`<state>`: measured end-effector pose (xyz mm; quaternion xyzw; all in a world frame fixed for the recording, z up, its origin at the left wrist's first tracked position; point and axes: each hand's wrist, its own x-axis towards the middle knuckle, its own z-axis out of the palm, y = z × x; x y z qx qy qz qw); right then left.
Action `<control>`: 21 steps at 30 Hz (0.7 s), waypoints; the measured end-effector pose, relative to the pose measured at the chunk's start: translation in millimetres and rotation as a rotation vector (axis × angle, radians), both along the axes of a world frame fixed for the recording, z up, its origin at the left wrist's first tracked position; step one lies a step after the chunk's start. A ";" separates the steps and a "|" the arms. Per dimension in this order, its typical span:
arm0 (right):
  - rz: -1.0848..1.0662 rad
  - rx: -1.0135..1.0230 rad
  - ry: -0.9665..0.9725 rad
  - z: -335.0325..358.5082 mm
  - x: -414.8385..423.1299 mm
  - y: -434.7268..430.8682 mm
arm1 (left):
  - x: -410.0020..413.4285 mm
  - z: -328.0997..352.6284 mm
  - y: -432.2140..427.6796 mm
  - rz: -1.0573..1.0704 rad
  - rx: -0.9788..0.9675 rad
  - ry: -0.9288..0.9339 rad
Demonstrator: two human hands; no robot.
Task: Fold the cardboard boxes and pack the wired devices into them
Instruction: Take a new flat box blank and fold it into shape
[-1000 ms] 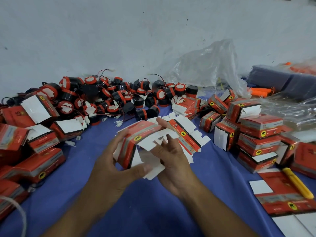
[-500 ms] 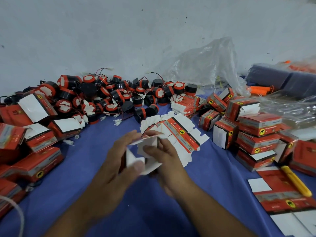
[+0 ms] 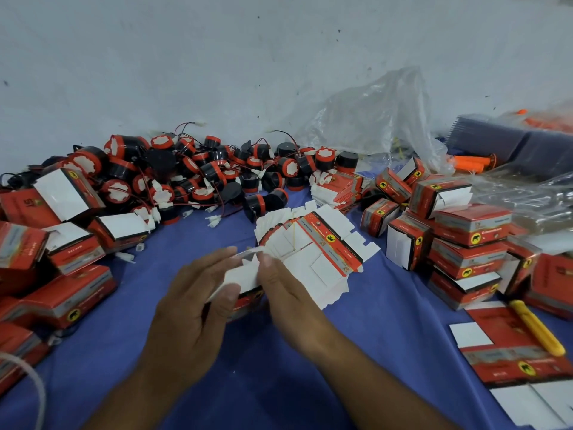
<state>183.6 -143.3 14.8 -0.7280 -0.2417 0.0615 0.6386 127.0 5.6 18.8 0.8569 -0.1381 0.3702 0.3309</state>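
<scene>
Along the left edge of the blue tabletop [image 3: 387, 336] lie folded red boxes [image 3: 62, 293], several with white flaps standing open. Behind them, against the wall, sits a heap of wired devices [image 3: 192, 172], black and red cylinders with thin leads and white plugs trailing onto the cloth.

The left forearm comes in from the bottom left, rising toward the centre. The left hand [image 3: 192, 308] shows its back to the camera, wrist nearly straight. Its thumb lies across a white flap on the near side, and its fingers reach up along the far side, so its grip holds the half-folded box [image 3: 245, 277] between thumb and fingers. The box is held between both hands near the middle of the tabletop; whether it touches the cloth cannot be told. White flaps show on top and a red printed wall below.

The right forearm enters from the lower right and angles in toward the left. The right hand [image 3: 288, 293] curls round the box's right side, and its grip pinches the upper flap at the fingertips [image 3: 266, 262].

Just beyond lies a fanned stack of flat box blanks [image 3: 322, 252]. A clear plastic bag [image 3: 372, 119] stands behind. Further right are stacked boxes [image 3: 465, 237], then a yellow cutter [image 3: 536, 330] resting on more flat blanks [image 3: 511, 361].
</scene>
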 end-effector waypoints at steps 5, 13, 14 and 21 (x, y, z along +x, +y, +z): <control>0.077 0.272 0.209 -8.2 1.2 4.3 | -0.3 -8.9 -10.7 0.097 0.032 -0.050; 0.094 0.419 0.310 -0.6 3.1 0.5 | -2.4 1.8 -10.1 -0.116 0.198 0.009; 0.094 0.414 0.309 0.0 3.9 -1.2 | -2.3 2.6 -7.4 -0.177 0.207 0.079; 0.152 0.303 0.155 -0.3 0.8 -0.7 | 0.0 14.0 5.7 -0.245 0.139 0.216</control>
